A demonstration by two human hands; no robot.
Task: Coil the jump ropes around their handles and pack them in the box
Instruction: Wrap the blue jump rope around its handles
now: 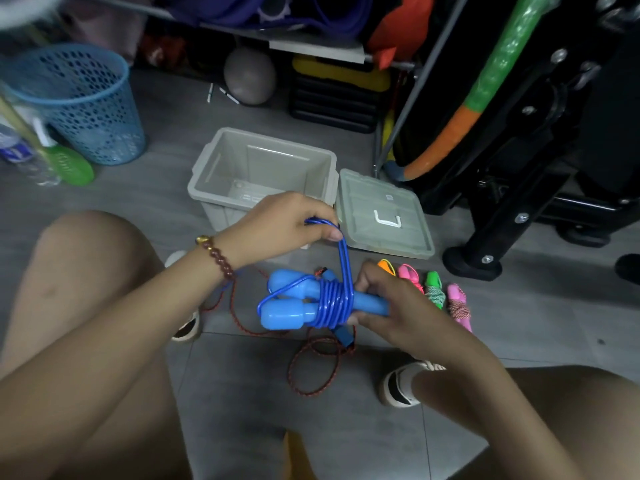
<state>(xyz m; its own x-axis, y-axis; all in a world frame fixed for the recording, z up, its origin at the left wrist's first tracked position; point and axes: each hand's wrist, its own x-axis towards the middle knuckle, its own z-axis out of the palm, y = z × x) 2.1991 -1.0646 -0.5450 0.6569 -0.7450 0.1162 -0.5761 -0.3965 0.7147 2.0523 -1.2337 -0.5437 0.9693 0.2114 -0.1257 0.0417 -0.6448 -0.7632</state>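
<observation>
The right hand (398, 306) grips the 2 blue handles (294, 308) lying crosswise, their wrapped rope (344, 258) rising straight to the left hand (284, 220), which pinches its loose loop just above, with the open box (221, 168) beyond

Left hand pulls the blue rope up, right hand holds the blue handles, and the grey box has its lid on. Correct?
Not quite: the head view shows the grey box open, its lid on the floor beside it. The rest holds: left hand pulls the blue rope up, right hand holds the blue handles.
</observation>
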